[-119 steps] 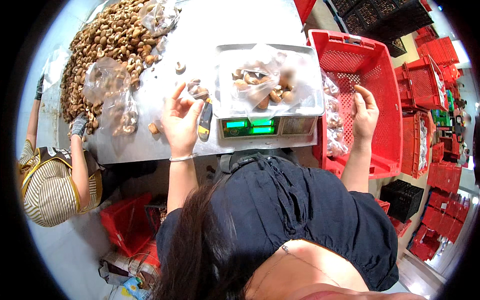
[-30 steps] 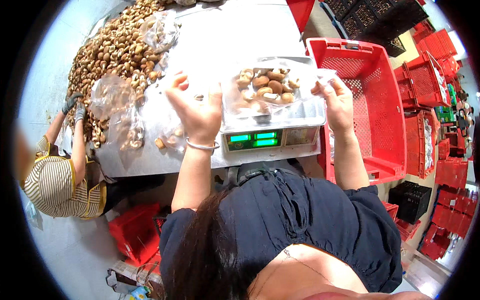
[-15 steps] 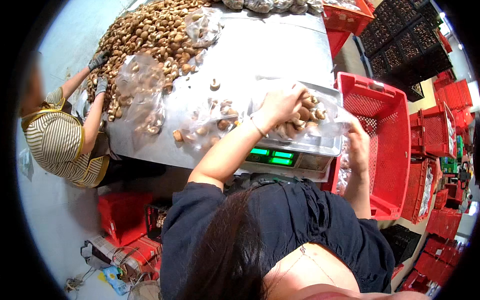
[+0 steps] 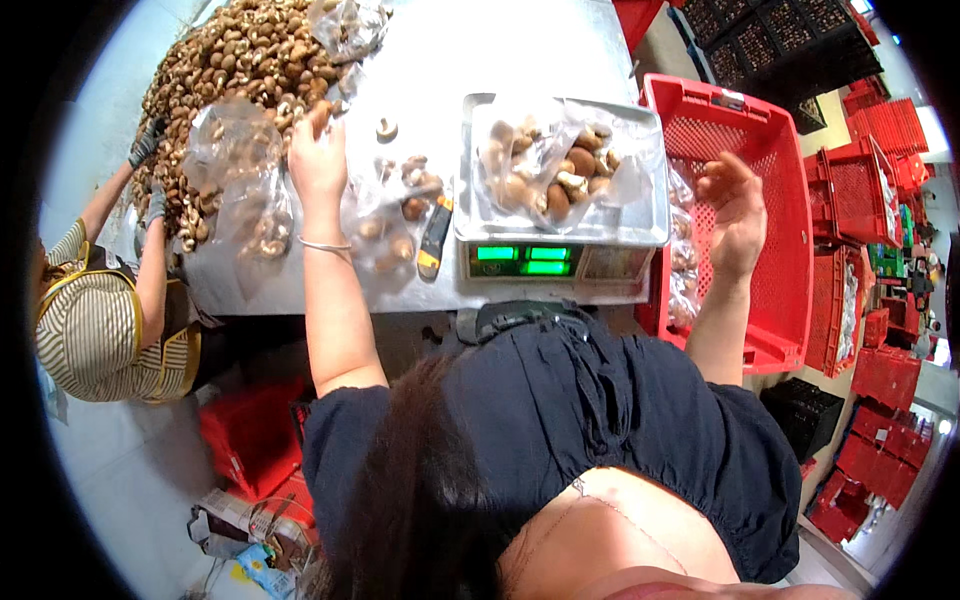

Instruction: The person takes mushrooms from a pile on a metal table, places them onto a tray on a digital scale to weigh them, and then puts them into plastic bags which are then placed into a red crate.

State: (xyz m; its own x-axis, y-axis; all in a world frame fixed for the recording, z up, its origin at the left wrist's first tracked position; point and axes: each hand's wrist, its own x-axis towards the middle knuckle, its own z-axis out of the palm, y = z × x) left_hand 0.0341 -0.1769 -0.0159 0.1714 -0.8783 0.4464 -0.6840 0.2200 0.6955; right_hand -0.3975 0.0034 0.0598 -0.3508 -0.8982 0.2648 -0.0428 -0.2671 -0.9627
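Note:
My left hand [image 4: 318,165] reaches to the near edge of the mushroom pile [image 4: 235,65]; its fingertips blend with the brown mushrooms, so their grip is unclear. My right hand [image 4: 732,215] hovers over the red crate [image 4: 790,240], fingers loosely bent and apart, nothing in them. A clear plastic bag of mushrooms [image 4: 575,175] lies on the metal pan of the scale [image 4: 560,232], whose display glows green. Left of the scale lie another bag with mushrooms [image 4: 385,225] and a dark-and-orange tool [image 4: 435,238], perhaps a utility knife. One loose mushroom [image 4: 386,129] lies behind them.
A co-worker in a striped top [image 4: 95,325] has gloved hands [image 4: 150,170] at the pile's left side. Filled bags [image 4: 683,255] line the red crate's left side. More red crates [image 4: 855,195] and stacked black crates [image 4: 780,45] stand at right. A plastic bag [image 4: 240,150] lies by the pile.
My left hand has left the bag on the scale and swung left to the pile. My right hand has let go of the bag and moved right over the crate. The dark-and-orange tool now shows.

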